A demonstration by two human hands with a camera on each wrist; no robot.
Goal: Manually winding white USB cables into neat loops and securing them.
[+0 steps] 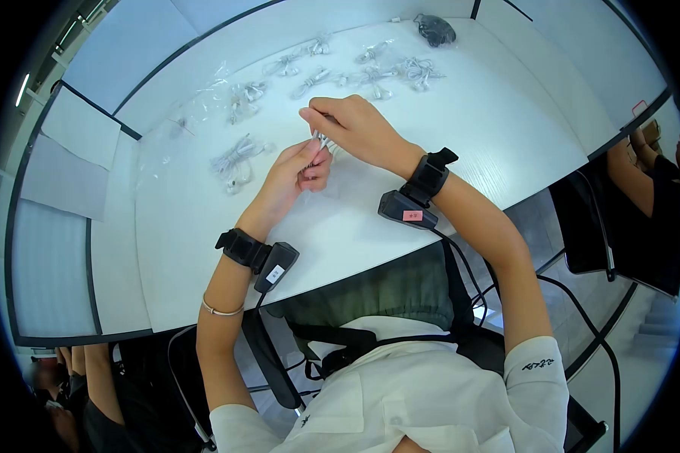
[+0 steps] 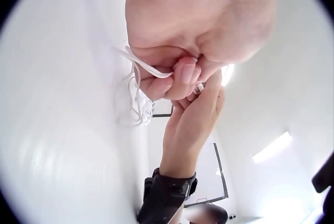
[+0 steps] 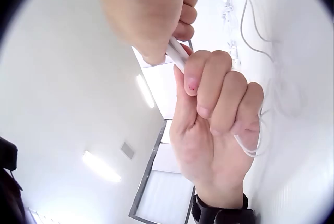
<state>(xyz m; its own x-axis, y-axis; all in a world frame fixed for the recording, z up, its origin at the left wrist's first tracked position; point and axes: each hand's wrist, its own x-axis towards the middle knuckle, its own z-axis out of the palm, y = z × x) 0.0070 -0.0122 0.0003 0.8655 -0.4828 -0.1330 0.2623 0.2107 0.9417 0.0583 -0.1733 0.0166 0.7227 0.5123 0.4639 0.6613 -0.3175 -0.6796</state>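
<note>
Both hands meet over the white table (image 1: 461, 136), working on a white cable (image 1: 323, 140). My left hand (image 1: 291, 172) has its fingers curled round the cable; in the left wrist view a loop of the white cord (image 2: 151, 70) comes out from under its fingers. From above, my right hand (image 1: 363, 132) pinches the cable's other part. The right wrist view shows a straight, stiff white piece (image 3: 177, 52) running between the two hands. Much of the cable is hidden inside the fingers.
Bundled white cables (image 1: 236, 156) lie left of the hands. Several more in clear bags (image 1: 378, 74) lie beyond them, near a dark pouch-like bundle (image 1: 436, 30). Low partitions (image 1: 60, 177) edge the table. People sit at both sides.
</note>
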